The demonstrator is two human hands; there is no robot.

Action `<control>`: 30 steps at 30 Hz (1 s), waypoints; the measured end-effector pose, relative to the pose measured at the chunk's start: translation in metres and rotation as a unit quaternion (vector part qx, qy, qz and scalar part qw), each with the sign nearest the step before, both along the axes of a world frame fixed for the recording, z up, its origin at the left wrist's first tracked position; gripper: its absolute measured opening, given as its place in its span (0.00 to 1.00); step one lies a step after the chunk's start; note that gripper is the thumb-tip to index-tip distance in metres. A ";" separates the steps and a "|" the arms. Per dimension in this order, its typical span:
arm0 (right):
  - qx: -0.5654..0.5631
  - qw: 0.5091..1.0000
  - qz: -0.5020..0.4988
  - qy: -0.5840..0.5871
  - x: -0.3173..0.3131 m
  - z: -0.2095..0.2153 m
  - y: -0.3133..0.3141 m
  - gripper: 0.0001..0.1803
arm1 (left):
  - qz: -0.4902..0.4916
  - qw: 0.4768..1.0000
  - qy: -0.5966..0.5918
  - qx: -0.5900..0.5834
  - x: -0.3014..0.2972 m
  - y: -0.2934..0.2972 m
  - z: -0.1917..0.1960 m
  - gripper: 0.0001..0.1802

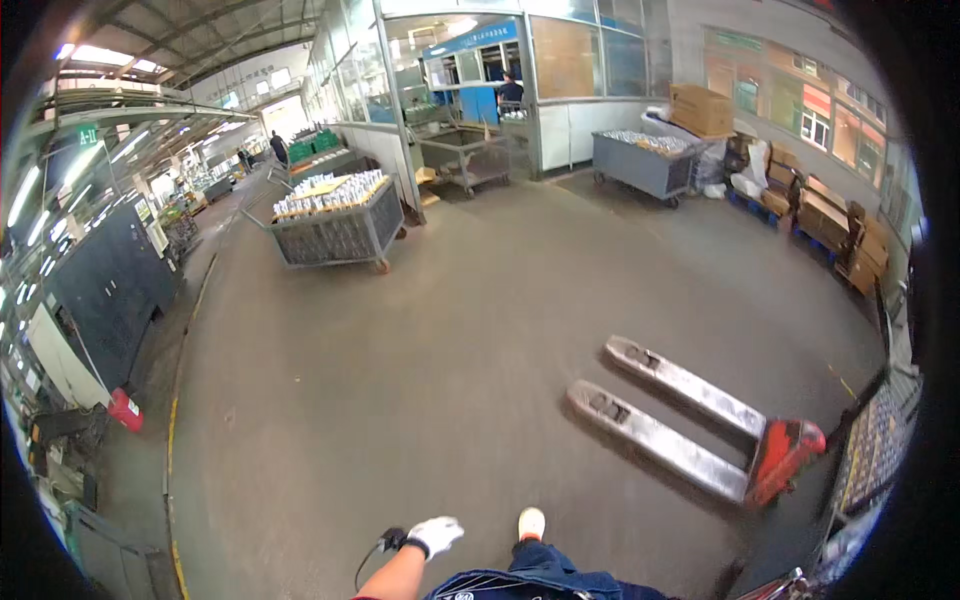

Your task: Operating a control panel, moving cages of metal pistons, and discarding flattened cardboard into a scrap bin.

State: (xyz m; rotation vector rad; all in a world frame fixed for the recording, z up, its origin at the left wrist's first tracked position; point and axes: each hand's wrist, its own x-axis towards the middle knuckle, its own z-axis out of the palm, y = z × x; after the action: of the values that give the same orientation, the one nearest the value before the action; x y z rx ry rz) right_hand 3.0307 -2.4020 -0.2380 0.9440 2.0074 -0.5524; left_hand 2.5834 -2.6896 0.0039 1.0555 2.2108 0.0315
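Note:
My left hand point(437, 535), in a white glove, hangs low in front of my body with its fingers loosely stretched and nothing visible in them. A black device with a cable point(390, 541) sits at its wrist. My right hand is out of the picture. One white shoe point(532, 522) shows on the grey floor point(400, 400) ahead of my dark blue clothing. To the right lies a pallet jack with two worn metal forks point(670, 447) and a red base point(785, 460); my left hand is well apart from it.
A grey wheeled cart point(335, 235) full of silvery parts stands ahead left, another cart point(645, 165) far right. Cardboard boxes point(825, 215) line the right wall. A dark cabinet point(110, 290) and a yellow floor line point(172, 440) run along the left. Persons point(279, 148) stand far off.

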 end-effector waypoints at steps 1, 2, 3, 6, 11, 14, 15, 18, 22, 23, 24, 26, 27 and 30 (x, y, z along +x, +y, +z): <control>-0.006 1.000 0.005 0.004 -0.024 -0.006 0.025 0.25 | -0.190 0.977 0.081 -0.048 -0.021 -0.015 -0.043 0.20; -0.007 1.000 -0.005 -0.002 -0.032 -0.017 0.047 0.25 | -0.154 0.985 0.014 -0.079 -0.031 -0.005 -0.042 0.19; -0.013 1.000 0.005 -0.007 -0.053 -0.024 0.069 0.25 | -0.133 0.965 -0.105 -0.199 -0.034 0.004 -0.030 0.19; -0.001 0.994 0.106 -0.028 -0.099 -0.070 0.202 0.25 | -0.054 0.986 -0.059 -0.150 -0.067 -0.023 -0.111 0.21; 0.100 0.987 0.069 0.104 -0.355 0.059 0.288 0.21 | 0.226 0.946 -0.057 -0.226 -0.038 -0.053 -0.167 0.23; 0.113 0.969 -0.124 0.183 -0.462 0.120 0.331 0.25 | 0.254 0.934 -0.112 -0.224 -0.097 -0.010 -0.163 0.23; 0.085 0.950 -0.178 0.242 -0.489 0.129 0.338 0.27 | 0.251 0.935 -0.114 -0.224 -0.123 0.005 -0.163 0.23; 0.080 0.971 -0.142 0.177 -0.545 0.097 0.374 0.34 | 0.179 0.950 -0.112 -0.231 -0.243 0.071 -0.161 0.24; -0.028 0.992 -0.026 0.117 -0.534 0.063 0.417 0.28 | -0.007 0.979 -0.041 -0.198 -0.439 0.224 -0.129 0.26; -0.022 0.993 -0.042 0.111 -0.527 0.049 0.432 0.28 | -0.062 0.968 -0.049 -0.238 -0.486 0.285 -0.105 0.28; -0.010 0.993 -0.031 0.110 -0.530 0.047 0.433 0.27 | 0.115 0.977 -0.038 -0.176 -0.521 0.334 -0.070 0.30; 0.013 0.993 0.010 0.119 -0.559 0.054 0.440 0.23 | 0.165 0.983 0.006 -0.079 -0.592 0.394 -0.045 0.37; 0.032 0.993 0.010 0.115 -0.568 0.054 0.450 0.21 | 0.161 0.986 -0.002 -0.042 -0.617 0.443 -0.029 0.39; 0.017 0.996 -0.026 0.084 -0.605 0.047 0.488 0.26 | 0.167 0.986 -0.018 0.009 -0.678 0.552 0.010 0.40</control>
State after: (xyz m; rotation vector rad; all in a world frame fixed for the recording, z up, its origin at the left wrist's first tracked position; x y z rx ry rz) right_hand 2.4260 -1.9137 -0.1908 1.0003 2.1533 -0.6463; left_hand 1.9052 -2.1380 0.0143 0.6775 2.3332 0.2165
